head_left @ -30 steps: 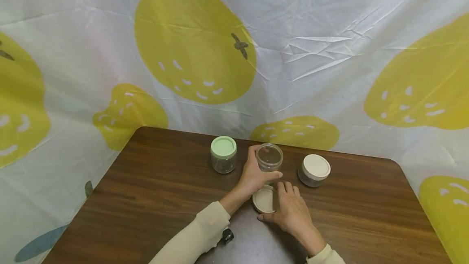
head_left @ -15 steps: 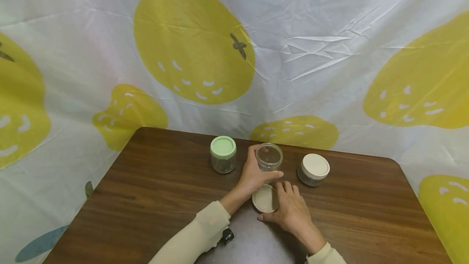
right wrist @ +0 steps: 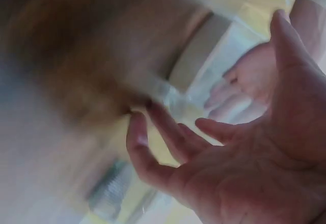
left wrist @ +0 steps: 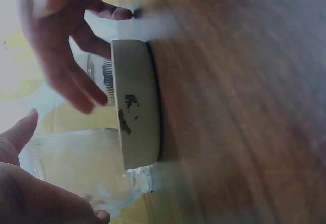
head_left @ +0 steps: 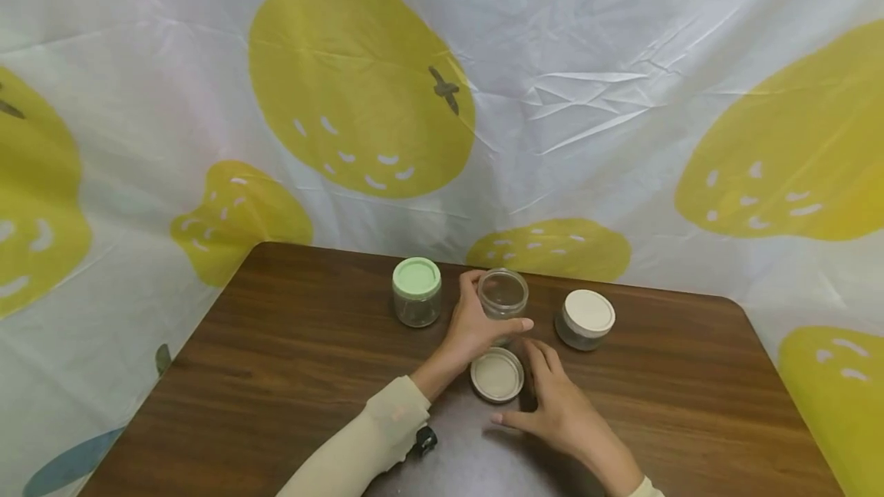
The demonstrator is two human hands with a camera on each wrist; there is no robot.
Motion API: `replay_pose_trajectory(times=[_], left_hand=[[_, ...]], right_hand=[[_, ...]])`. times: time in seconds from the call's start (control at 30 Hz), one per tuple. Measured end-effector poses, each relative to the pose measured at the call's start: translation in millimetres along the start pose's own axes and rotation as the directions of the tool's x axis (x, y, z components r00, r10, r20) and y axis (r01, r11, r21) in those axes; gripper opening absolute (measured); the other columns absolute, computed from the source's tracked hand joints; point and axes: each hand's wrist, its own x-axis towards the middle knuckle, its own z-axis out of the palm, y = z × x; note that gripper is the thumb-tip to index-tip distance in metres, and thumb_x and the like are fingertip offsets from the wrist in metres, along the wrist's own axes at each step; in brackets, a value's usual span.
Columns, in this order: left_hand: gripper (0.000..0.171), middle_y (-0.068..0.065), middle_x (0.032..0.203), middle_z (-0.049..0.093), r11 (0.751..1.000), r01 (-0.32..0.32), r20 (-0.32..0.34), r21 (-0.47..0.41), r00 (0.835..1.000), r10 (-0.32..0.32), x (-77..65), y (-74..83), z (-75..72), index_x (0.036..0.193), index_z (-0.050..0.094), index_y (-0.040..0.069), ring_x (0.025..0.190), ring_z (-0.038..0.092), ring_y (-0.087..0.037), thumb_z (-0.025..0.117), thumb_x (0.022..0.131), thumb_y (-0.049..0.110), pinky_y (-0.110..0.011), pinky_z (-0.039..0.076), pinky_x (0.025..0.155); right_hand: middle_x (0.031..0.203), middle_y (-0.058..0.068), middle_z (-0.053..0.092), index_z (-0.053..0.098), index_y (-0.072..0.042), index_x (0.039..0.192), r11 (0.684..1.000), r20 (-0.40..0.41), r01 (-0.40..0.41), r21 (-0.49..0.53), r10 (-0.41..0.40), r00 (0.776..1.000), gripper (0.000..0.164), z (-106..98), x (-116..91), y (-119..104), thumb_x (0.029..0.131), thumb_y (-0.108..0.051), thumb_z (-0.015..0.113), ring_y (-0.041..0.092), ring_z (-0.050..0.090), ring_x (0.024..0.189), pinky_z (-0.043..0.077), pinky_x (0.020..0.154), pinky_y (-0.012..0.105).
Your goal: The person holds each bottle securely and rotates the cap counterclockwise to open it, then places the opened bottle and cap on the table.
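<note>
My left hand (head_left: 473, 328) is curled round an open clear jar (head_left: 503, 291) that stands on the table. In the left wrist view the jar (left wrist: 81, 158) is between the thumb and fingers. Directly in front of the jar lies a round beige lid (head_left: 497, 376), flat on the table. Dark marks show on the side of the lid (left wrist: 136, 107) in the left wrist view. Just right of the lid, my right hand (head_left: 562, 405) is spread with thumb and fingers apart, holding nothing. The right wrist view, partly blurred, also shows a gap between this hand (right wrist: 239, 152) and the lid (right wrist: 198, 53).
A clear jar with a green lid (head_left: 417, 291) stands left of my left hand. To the right is a shorter jar with a white lid (head_left: 585, 319). Behind the brown wooden table (head_left: 290, 351) hangs a white curtain (head_left: 552, 37) with yellow fruit prints.
My right hand has come off the beige lid, moving right and toward me, and its fingers have spread. The left hand keeps its hold on the clear jar.
</note>
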Motion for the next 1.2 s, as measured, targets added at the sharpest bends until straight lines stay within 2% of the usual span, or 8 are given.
replay_pose_trajectory(times=[0.23, 0.37, 0.53, 0.77, 0.93, 1.0, 1.07, 1.2], left_hand=[[0.109, -0.006, 0.158, 0.046, 0.979, -0.186, -0.08, 0.083, 0.978, 0.193, -7.3, 19.7, -2.8, 0.158, 0.031, 0.018, 0.145, 0.049, -0.031, 0.094, 0.074, 0.049, -0.054, 0.045, 0.116], [0.106, -0.003, 0.157, 0.048, 0.934, -0.318, -0.138, 0.165, 0.93, 0.341, -10.9, 34.2, 1.4, 0.158, 0.034, 0.019, 0.143, 0.048, -0.03, 0.092, 0.076, 0.053, -0.054, 0.042, 0.115], [0.103, -0.004, 0.153, 0.053, 0.887, -0.398, -0.187, 0.236, 0.877, 0.443, -11.6, 46.3, 7.8, 0.156, 0.037, 0.016, 0.14, 0.051, -0.024, 0.093, 0.075, 0.05, -0.049, 0.039, 0.115], [0.094, -0.006, 0.158, 0.048, 0.8, -0.567, -0.107, 0.195, 0.799, 0.592, -18.9, 53.1, 21.2, 0.154, 0.037, 0.01, 0.146, 0.048, -0.023, 0.092, 0.081, 0.036, -0.045, 0.044, 0.117], [0.091, -0.012, 0.156, 0.047, 0.733, -0.67, -0.024, 0.117, 0.736, 0.677, -22.9, 54.1, 35.6, 0.153, 0.035, 0.004, 0.145, 0.05, -0.024, 0.09, 0.083, 0.025, -0.036, 0.047, 0.117], [0.091, -0.011, 0.156, 0.047, 0.743, -0.664, 0.016, 0.079, 0.746, 0.665, -24.3, 54.0, 41.7, 0.154, 0.035, 0.005, 0.145, 0.051, -0.022, 0.088, 0.084, 0.024, -0.033, 0.047, 0.117], [0.091, -0.01, 0.157, 0.046, 0.779, -0.626, 0.068, 0.042, 0.779, 0.623, -25.8, 53.4, 47.6, 0.156, 0.032, 0.006, 0.145, 0.051, -0.022, 0.086, 0.085, 0.023, -0.031, 0.046, 0.119], [0.092, -0.01, 0.16, 0.045, 0.897, -0.441, 0.165, 0.028, 0.887, 0.431, -28.3, 50.8, 57.7, 0.16, 0.029, 0.012, 0.143, 0.053, -0.025, 0.083, 0.087, 0.026, -0.031, 0.047, 0.118]], right_hand=[[0.154, 0.021, 0.047, 0.041, -0.004, 0.156, 0.999, -0.194, 0.039, -0.018, -0.042, 0.98, 0.089, -22.1, -8.3, 7.6, 0.091, -0.052, 0.079, 0.048, 0.062, 0.13, 0.056, 0.097, 0.064], [0.144, 0.023, 0.056, 0.047, -0.002, 0.15, 1.0, -0.358, 0.01, 0.0, -0.01, 0.934, 0.079, -30.2, -9.9, 13.7, 0.092, -0.043, 0.081, 0.045, 0.063, 0.123, 0.055, 0.092, 0.063], [0.133, 0.025, 0.06, 0.051, 0.001, 0.145, 1.0, -0.502, -0.03, 0.006, 0.028, 0.864, 0.074, -34.7, -9.4, 19.7, 0.091, -0.037, 0.083, 0.041, 0.059, 0.115, 0.051, 0.088, 0.057], [0.139, 0.022, 0.057, 0.044, 0.001, 0.151, 0.992, -0.552, -0.111, 0.061, 0.127, 0.824, 0.078, -39.2, -10.5, 24.3, 0.093, -0.037, 0.081, 0.039, 0.052, 0.119, 0.044, 0.083, 0.044], [0.137, 0.025, 0.057, 0.045, 0.003, 0.151, 0.986, -0.652, -0.117, 0.116, 0.164, 0.74, 0.072, -43.4, -10.5, 28.3, 0.094, -0.024, 0.08, 0.04, 0.051, 0.117, 0.036, 0.082, 0.025], [0.135, 0.026, 0.057, 0.046, 0.004, 0.149, 0.983, -0.69, -0.1, 0.155, 0.18, 0.701, 0.066, -44.9, -8.6, 31.3, 0.096, -0.019, 0.077, 0.039, 0.05, 0.117, 0.034, 0.082, 0.018], [0.135, 0.026, 0.056, 0.047, 0.004, 0.148, 0.976, -0.718, -0.089, 0.2, 0.208, 0.665, 0.06, -46.1, -5.9, 34.3, 0.099, -0.019, 0.072, 0.037, 0.049, 0.119, 0.034, 0.082, 0.016], [0.136, 0.024, 0.056, 0.049, 0.002, 0.145, 0.951, -0.741, -0.086, 0.297, 0.286, 0.607, 0.053, -47.5, 0.9, 40.6, 0.103, -0.024, 0.066, 0.031, 0.047, 0.123, 0.039, 0.085, 0.026]])
